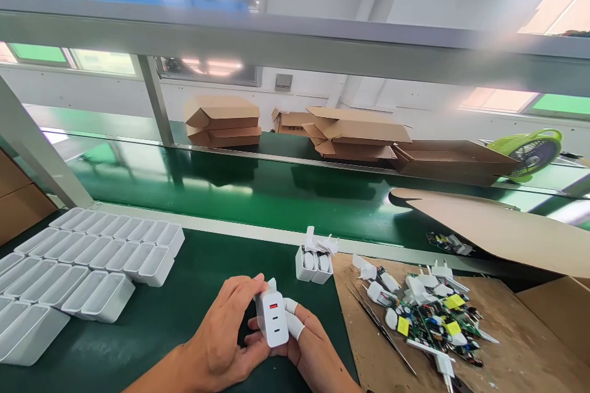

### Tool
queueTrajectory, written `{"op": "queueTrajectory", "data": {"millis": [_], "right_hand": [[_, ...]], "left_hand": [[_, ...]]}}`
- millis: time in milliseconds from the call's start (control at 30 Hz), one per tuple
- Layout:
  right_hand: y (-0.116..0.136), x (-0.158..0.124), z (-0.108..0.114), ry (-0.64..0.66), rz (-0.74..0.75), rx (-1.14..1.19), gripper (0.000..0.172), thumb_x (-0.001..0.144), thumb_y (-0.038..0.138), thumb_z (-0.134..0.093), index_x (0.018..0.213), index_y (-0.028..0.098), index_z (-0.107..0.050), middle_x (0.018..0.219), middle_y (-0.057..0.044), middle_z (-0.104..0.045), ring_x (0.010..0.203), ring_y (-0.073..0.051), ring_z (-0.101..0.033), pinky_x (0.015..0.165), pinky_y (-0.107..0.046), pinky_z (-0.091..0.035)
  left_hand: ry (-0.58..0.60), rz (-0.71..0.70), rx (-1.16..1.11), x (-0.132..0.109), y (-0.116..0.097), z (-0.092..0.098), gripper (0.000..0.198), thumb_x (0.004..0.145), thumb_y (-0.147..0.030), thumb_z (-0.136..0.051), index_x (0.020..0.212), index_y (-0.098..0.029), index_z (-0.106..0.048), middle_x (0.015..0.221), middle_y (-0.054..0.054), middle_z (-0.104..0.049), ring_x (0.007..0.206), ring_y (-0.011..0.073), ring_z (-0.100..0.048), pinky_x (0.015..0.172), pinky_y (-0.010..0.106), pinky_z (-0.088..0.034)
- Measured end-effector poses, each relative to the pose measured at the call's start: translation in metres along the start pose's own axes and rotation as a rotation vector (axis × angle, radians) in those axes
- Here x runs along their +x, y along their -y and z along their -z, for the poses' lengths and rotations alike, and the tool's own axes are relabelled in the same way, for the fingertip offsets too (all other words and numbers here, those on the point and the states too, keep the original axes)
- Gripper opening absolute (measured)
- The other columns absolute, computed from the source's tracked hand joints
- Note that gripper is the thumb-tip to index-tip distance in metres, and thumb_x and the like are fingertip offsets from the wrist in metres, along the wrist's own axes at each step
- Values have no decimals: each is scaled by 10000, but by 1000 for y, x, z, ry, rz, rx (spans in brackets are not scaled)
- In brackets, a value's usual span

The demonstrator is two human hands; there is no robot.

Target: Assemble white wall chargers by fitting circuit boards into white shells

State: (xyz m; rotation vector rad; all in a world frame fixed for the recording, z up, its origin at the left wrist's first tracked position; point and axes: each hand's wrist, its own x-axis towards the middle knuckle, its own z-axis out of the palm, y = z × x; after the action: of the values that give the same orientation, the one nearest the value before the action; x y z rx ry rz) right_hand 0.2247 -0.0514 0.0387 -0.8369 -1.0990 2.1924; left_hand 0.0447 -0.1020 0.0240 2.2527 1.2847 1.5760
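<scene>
A white charger (275,319) with one red port and two small dark ports is held between both hands over the green mat. My left hand (225,325) closes on its left side, with thumb and fingers against the casing. From the right, my right hand (306,344) grips it too, and white finger covers show on two of its fingers. Beyond the hands stand two small white housings (314,264) with white parts inside and on top. Rows of open white plastic housings (87,258) lie at the left.
A pile of circuit boards and white charger parts (433,313) lies on a cardboard sheet (387,374) at right, with tweezers (385,331) beside it. Across the back run a green conveyor belt (258,196), cardboard boxes (359,129) and a green fan (530,150). A metal shelf beam (295,43) crosses above.
</scene>
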Motion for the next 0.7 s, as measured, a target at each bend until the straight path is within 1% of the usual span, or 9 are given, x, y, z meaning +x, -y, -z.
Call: {"op": "queueTrajectory", "data": {"millis": [200, 400, 567, 700], "right_hand": [[2, 0, -1, -17, -17, -50, 436, 826, 539, -791, 1076, 186, -737, 946, -85, -797, 944, -306, -782, 955, -473, -561], [1, 0, -1, -15, -7, -74, 491, 811, 540, -800, 1149, 190, -732, 942, -81, -795, 928, -297, -780, 970, -476, -554], [2, -1, 1, -28, 24, -113, 469, 824, 555, -778, 1121, 195, -741, 956, -80, -789, 939, -295, -775, 976, -472, -550], [3, -3, 3, -33, 49, -158, 417, 867, 522, -740, 1157, 221, -736, 1006, -73, -780, 969, -286, -765, 981, -457, -548]], "left_hand": [[-21, -19, 9, 0, 1, -1, 822, 903, -56, -627, 1634, -190, -276, 1274, 169, -665, 1133, 306, -637, 923, 453, -603], [-22, -40, 19, 1, 2, -1, 814, 884, -42, -630, 1618, -169, -301, 1279, 175, -669, 1151, 301, -635, 946, 440, -600], [-8, -58, 38, -2, 2, -1, 776, 895, -43, -642, 1596, -167, -334, 1295, 180, -648, 1182, 302, -618, 969, 438, -598], [15, -77, 50, -5, 3, -2, 790, 898, -41, -669, 1600, -173, -332, 1334, 189, -630, 1226, 315, -602, 994, 452, -594]]}}
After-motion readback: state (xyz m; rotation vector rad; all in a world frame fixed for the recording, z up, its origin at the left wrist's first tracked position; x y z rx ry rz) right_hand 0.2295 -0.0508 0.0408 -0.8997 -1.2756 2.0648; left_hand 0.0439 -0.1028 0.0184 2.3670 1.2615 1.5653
